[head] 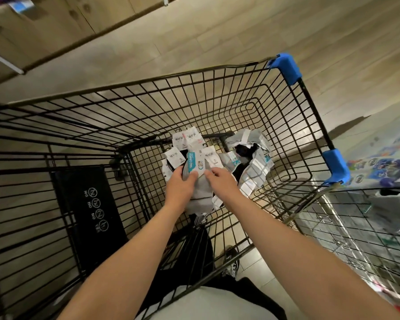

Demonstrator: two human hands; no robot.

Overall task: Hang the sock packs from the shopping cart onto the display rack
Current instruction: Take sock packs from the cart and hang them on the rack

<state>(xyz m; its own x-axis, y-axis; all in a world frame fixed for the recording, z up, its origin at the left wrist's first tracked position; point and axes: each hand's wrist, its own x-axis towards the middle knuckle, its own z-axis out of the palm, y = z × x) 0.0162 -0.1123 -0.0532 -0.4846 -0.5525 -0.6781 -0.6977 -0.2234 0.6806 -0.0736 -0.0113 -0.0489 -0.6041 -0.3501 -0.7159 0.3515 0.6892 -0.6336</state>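
Note:
A black wire shopping cart (134, 107) with blue corner guards fills the view. In its bottom lie several sock packs, grey and black socks with white and teal paper labels. My left hand (180, 188) grips a bunch of sock packs (192, 158) by the labels, with grey socks hanging below the hand. My right hand (219, 176) is beside it, fingers touching the same bunch at its right edge. A second heap of sock packs (252, 155) lies to the right on the cart floor. The display rack is a wire grid (367, 227) at the right.
The cart's folded child seat flap (88, 211) with white "NO" symbols is at the left. Shelving with boxes (21, 31) runs along the top left. Colourful packaged goods (383, 158) sit at the right beyond the cart. Pale floor lies past the cart's far end.

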